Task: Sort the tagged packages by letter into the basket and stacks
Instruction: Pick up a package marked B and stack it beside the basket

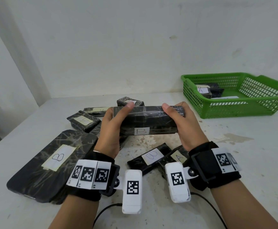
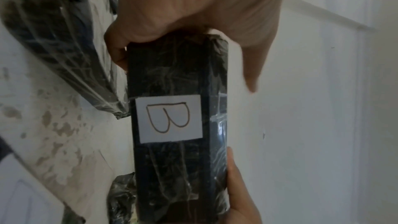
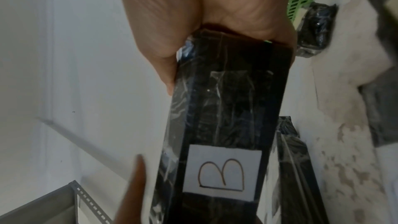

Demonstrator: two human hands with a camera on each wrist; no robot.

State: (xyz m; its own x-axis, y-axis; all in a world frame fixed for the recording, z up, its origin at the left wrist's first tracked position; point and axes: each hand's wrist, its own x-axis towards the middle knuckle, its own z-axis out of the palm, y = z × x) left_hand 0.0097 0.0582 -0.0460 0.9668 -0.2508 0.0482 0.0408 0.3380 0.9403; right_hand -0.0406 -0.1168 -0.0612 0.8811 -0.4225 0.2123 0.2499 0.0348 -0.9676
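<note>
A long black wrapped package tagged B is held above the table, tag facing me. My left hand grips its left end, thumb on top. My right hand grips its right end the same way. A large flat B package lies at the left. A small B package and an A package lie below the held one. Several more tagged packages, one tagged A, lie behind my left hand. The green basket at the right holds an A package.
The white table has stained bare surface at the right front. A black cable runs along the table's near edge between my forearms. The white wall rises right behind the table. A grey metal shelf frame shows in the right wrist view.
</note>
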